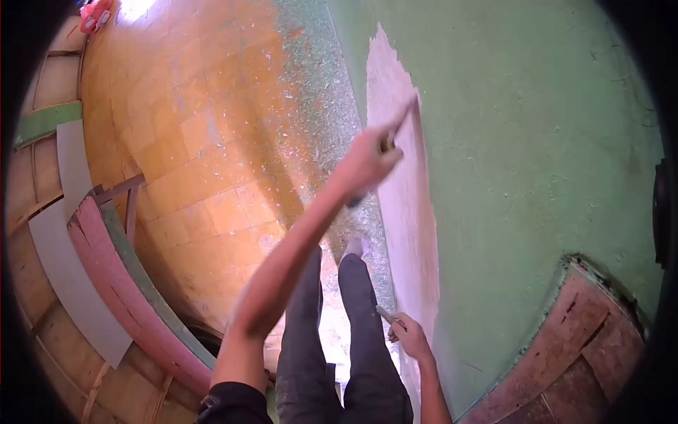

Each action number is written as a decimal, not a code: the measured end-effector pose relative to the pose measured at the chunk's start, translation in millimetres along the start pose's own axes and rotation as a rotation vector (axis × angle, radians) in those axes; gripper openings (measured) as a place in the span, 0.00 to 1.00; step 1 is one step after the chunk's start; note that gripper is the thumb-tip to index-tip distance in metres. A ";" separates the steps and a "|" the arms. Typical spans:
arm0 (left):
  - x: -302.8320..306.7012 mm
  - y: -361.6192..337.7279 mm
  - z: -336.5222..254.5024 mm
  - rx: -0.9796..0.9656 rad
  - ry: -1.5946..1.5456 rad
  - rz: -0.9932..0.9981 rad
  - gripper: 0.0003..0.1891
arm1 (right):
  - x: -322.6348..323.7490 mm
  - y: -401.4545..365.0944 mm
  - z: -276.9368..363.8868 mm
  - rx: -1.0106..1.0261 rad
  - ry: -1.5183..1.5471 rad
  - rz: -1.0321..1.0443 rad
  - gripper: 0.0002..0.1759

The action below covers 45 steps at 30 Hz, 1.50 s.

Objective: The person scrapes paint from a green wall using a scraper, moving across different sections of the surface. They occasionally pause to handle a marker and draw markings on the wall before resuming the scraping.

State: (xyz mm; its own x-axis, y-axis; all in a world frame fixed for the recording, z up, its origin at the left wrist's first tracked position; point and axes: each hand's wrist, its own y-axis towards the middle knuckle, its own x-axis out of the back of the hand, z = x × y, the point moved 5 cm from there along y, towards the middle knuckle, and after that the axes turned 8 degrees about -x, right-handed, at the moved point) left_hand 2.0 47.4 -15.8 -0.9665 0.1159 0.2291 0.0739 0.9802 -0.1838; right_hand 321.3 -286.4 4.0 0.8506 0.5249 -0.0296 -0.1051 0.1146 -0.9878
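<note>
My left hand (pixel 367 161) is closed around a scraper (pixel 405 116), whose far end meets the green wall (pixel 522 155) at the edge of a bare, pinkish-white strip (pixel 409 184). The scraper's handle is mostly hidden in the fingers. Lower down, my right hand (pixel 409 335) is closed on a small thin tool (pixel 385 313) beside my right leg. What kind of tool it is cannot be made out. Paint flakes (pixel 321 106) lie along the foot of the wall.
Orange floor tiles (pixel 198 127) stretch to the left, scattered with chips. A pink and green wooden piece (pixel 127 290) and a grey panel (pixel 78 283) stand at the left. A red object (pixel 94 15) lies top left. Brickwork (pixel 565 346) shows at lower right.
</note>
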 end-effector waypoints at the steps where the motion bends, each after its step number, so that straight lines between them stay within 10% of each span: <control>1: 7.3 -6.1 -9.5 0.028 0.016 0.011 0.43 | -3.7 -5.8 4.2 -0.004 0.009 0.020 0.13; 19: 0.0 7.0 -2.1 -0.032 -0.038 0.022 0.42 | -12.4 19.3 -10.0 -0.032 0.000 -0.036 0.14; 27: 28.8 65.1 148.4 0.102 0.280 0.071 0.40 | -1.1 41.8 -18.6 -0.019 -0.071 -0.219 0.15; 33: -11.1 -215.5 299.6 0.319 0.232 -0.028 0.41 | -5.7 38.3 -56.1 -0.126 -0.064 -0.320 0.15; 40: 49.2 -621.1 275.7 1.074 0.433 0.289 0.44 | -23.5 10.1 -158.2 -0.224 -0.364 -0.442 0.17; 45: 110.0 -672.0 300.1 1.271 0.529 0.391 0.43 | -49.9 -4.0 -129.4 -0.202 -0.295 -0.346 0.20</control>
State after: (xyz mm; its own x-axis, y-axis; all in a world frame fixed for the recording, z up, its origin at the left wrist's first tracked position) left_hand -227.9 -646.7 -153.9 -0.7113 0.6622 0.2358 -0.2299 0.0978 -0.9683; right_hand 345.9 -422.2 -10.3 0.6326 0.7048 0.3212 0.2843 0.1744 -0.9427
